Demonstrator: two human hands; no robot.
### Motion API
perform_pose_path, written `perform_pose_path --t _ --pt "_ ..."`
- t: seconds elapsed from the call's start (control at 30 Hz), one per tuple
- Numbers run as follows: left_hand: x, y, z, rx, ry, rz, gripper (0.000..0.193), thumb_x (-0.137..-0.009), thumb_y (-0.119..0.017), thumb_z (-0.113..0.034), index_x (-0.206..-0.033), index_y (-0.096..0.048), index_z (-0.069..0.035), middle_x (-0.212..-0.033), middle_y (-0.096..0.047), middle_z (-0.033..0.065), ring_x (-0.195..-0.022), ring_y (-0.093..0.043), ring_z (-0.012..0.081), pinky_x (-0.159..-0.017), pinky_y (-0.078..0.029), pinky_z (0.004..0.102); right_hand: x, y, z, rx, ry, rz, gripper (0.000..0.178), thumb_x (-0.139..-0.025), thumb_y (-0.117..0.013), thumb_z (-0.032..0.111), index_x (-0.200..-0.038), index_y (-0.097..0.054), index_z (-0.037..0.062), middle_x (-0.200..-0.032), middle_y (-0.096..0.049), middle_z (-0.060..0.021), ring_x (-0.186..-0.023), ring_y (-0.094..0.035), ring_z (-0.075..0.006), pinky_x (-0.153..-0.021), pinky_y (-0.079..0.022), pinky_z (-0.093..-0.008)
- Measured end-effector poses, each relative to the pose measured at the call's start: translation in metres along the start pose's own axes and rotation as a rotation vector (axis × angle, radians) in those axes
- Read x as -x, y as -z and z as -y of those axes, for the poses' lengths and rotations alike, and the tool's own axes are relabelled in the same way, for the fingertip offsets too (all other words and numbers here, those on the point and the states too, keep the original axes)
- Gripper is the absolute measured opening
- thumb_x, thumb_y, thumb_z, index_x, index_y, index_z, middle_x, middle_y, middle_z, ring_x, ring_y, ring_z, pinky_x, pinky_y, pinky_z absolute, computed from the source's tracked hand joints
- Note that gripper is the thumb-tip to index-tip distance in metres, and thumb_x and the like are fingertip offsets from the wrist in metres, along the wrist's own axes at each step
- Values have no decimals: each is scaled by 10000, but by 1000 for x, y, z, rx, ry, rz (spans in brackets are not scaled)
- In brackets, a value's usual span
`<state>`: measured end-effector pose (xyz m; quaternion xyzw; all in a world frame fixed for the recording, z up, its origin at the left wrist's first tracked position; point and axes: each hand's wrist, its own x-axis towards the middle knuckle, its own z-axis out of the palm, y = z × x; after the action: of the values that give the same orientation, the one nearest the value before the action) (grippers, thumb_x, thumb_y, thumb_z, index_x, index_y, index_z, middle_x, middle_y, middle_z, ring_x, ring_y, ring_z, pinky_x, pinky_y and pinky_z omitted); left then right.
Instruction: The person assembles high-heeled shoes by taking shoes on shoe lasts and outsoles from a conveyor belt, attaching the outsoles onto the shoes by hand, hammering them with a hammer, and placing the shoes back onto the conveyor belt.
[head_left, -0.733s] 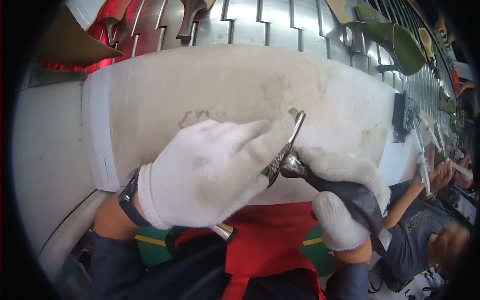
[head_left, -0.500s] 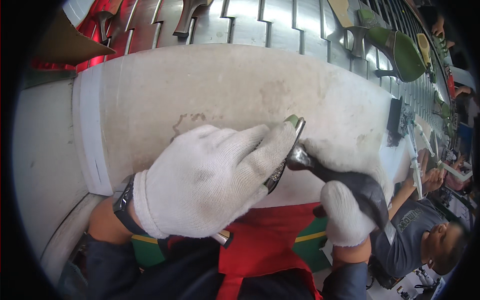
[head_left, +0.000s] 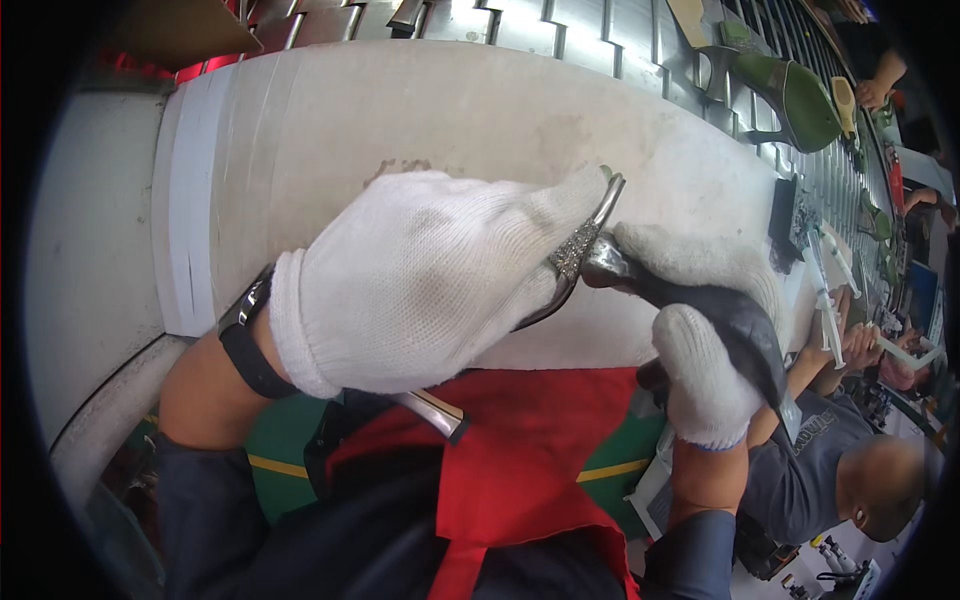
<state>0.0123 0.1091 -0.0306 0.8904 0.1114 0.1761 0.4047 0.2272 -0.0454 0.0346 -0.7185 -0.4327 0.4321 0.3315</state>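
Both my hands wear white knitted gloves. My left hand is wrapped around a silver high-heeled shoe with a glittery strap; the shoe's thin heel sticks out below my palm. My right hand grips a dark tool, and its metal tip touches the shoe's glittery strap. Both hands are held over the front edge of a white worktable. Most of the shoe is hidden under my left glove.
A metal conveyor with slats runs behind the table, carrying a green high-heeled shoe. A seated person in a grey shirt works at my right. A red apron covers my lap. A black watch sits on my left wrist.
The view has shifted closer to my hands. Both hands keep their hold, and the tool tip stays against the shoe.
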Motion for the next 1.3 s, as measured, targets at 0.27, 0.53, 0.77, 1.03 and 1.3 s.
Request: perform_pose_path --t 0.27,0.53,0.77,1.03,1.3 --pt "4 1 3 -13 -4 17 650 -960 -708 -59 -1567 -517 71 -1100 -766 205 -931 -751 407 -849 -580 479 6 -3 9 122 271 81 356 -883 -816 55 -1210 -718 -43 -1240 -766 -236 -1242 -731 -337 -1071 -576 -488" --pt "10 -1 3 35 -8 -20 615 -980 -689 -80 -1561 -539 54 -1085 -760 217 -931 -743 425 -870 -589 478 34 -61 -33 127 514 -203 344 -877 -840 69 -1193 -739 -18 -1238 -768 -299 -1204 -762 -430 -1062 -588 -501" --pt "9 2 1 111 31 -2 583 -987 -655 -61 -1556 -562 28 -1148 -757 248 -994 -743 453 -916 -593 475 36 -128 -42 -28 698 -505 400 -836 -838 29 -1198 -689 -52 -1198 -739 -308 -1108 -756 -452 -1021 -593 -524" --pt "18 16 16 113 95 13 461 -1077 -597 -184 -1463 -627 65 -1217 -748 284 -1088 -751 417 -977 -580 425 37 -125 -42 95 838 -405 432 -795 -869 -5 -1196 -711 -32 -1126 -779 -235 -1035 -787 -407 -931 -640 -476" --pt "24 16 18 52 20 -37 357 -1052 -661 -206 -1285 -736 54 -1052 -752 250 -956 -733 423 -866 -583 455 40 -120 -20 356 734 -326 403 -759 -886 56 -1118 -724 -28 -1092 -768 -267 -973 -783 -439 -904 -636 -483"
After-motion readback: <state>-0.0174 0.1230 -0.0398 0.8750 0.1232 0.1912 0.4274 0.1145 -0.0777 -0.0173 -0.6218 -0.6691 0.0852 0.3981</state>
